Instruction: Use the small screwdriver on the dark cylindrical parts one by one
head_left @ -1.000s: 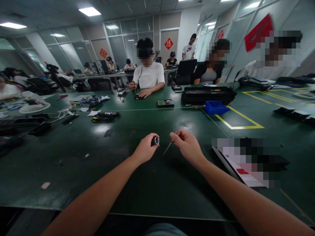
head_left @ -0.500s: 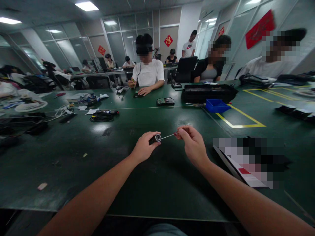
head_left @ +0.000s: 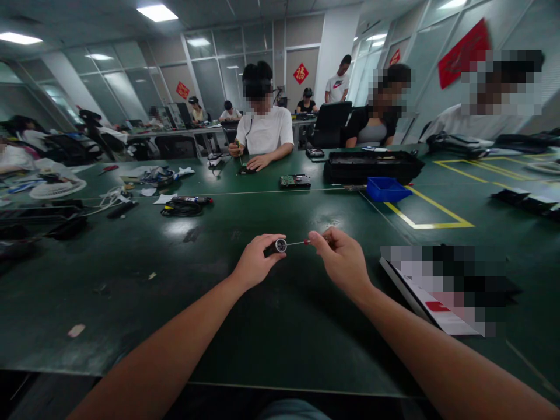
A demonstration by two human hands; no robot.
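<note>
My left hand (head_left: 254, 261) is closed around a short black cylinder (head_left: 273, 248) whose open end, with a silvery rim, faces right. What lies inside that end is too small to make out. In my right hand (head_left: 343, 254) is a screwdriver (head_left: 307, 241) with a red collar and a thin metal shaft. Its shaft points left, and the tip is at the cylinder's rimmed end. Most of the handle is hidden by my fingers. Both hands are above the green table (head_left: 271, 332).
A box (head_left: 431, 291), partly pixelated, lies right of my right arm. Farther back are a blue bin (head_left: 387, 189), a long black housing (head_left: 371, 169), a hard drive (head_left: 295, 181) and a coiled black cable (head_left: 184, 206). Across the table a co-worker (head_left: 262, 131) handles a small tool.
My right thumb and fingers have shifted on the screwdriver, and its shaft is now closer to level. The left hand keeps its hold on the cylinder.
</note>
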